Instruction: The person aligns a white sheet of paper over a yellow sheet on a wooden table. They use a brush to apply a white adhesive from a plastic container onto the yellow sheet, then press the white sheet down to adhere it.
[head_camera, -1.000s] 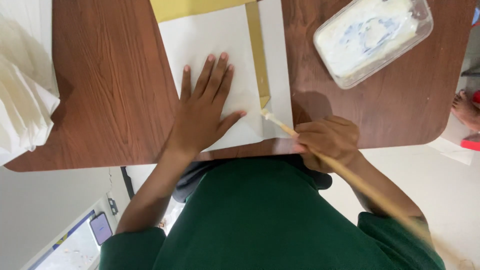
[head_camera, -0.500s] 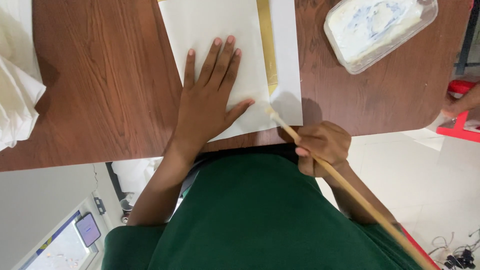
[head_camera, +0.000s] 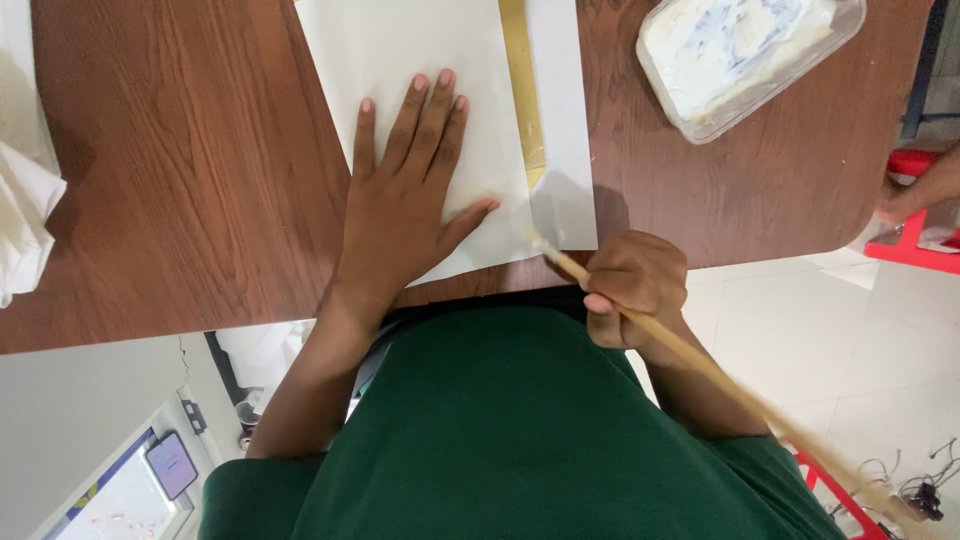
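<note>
Since a moment ago, shifted: sheet (head_camera: 420, 70) and left hand (head_camera: 405, 200) now lower in the view, more of the tub (head_camera: 745, 55) showing at top right, brush tip drawn back off the strip to the sheet's near corner; left fingers (head_camera: 440, 115) spread flat and open, pressing the sheet down, holding nothing; right hand (head_camera: 630, 290) closed in a fist around the brush (head_camera: 700, 360), bristles touching the paper just beside the left thumb, long handle running back past the green shirt (head_camera: 520, 430); judged from the yellow strip (head_camera: 522, 90) along the sheet's right side, one band already coated up to the near end, the wider white part to its left uncoated; white margin (head_camera: 562, 120) beyond the strip bare; clear tub of whitish paste well apart near the table's far corner; brown wooden table (head_camera: 190, 180) with rounded corner; folded white cloth or paper (head_camera: 25, 190) at the left edge; beyond, pale tiled floor (head_camera: 840, 340), something red (head_camera: 915, 210) with another person's hand (head_camera: 920, 190) at the right, wires at bottom right.
</note>
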